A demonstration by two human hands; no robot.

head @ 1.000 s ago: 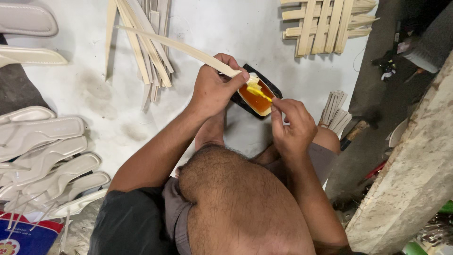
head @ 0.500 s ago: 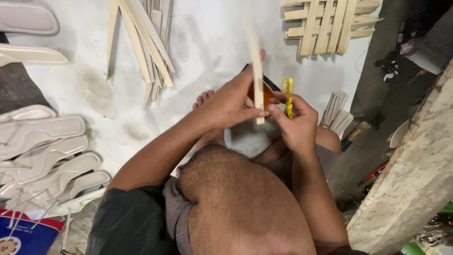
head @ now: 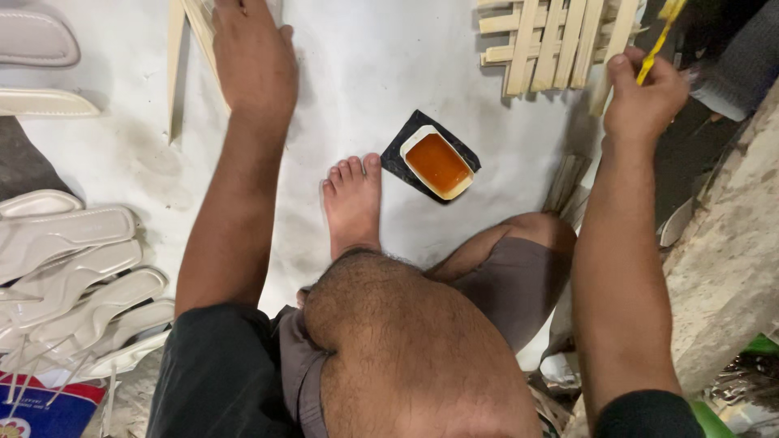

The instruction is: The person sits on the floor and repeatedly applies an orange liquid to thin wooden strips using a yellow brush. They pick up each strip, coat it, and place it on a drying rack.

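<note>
My left hand (head: 251, 65) reaches far forward, palm down on a pile of thin wooden strips (head: 185, 49) at the top left; its fingertips run past the frame edge. My right hand (head: 645, 101) is raised at the upper right, pinching a thin yellow brush (head: 661, 36). Between my arms, a small white tray of orange glue (head: 438, 164) sits on a black sheet (head: 399, 150) on the white floor, just past my bare foot (head: 353, 203). Neither hand touches the tray.
A lattice of wooden strips (head: 552, 40) lies at the top right. White shoe soles (head: 73, 268) are stacked at the left, with a blue packet (head: 45, 410) below them. A rough concrete ledge (head: 730, 268) borders the right.
Both hands have left the glue tray. The left carried the wooden strip out to the pile at the top left. The right lifted the yellow brush up and to the right.
</note>
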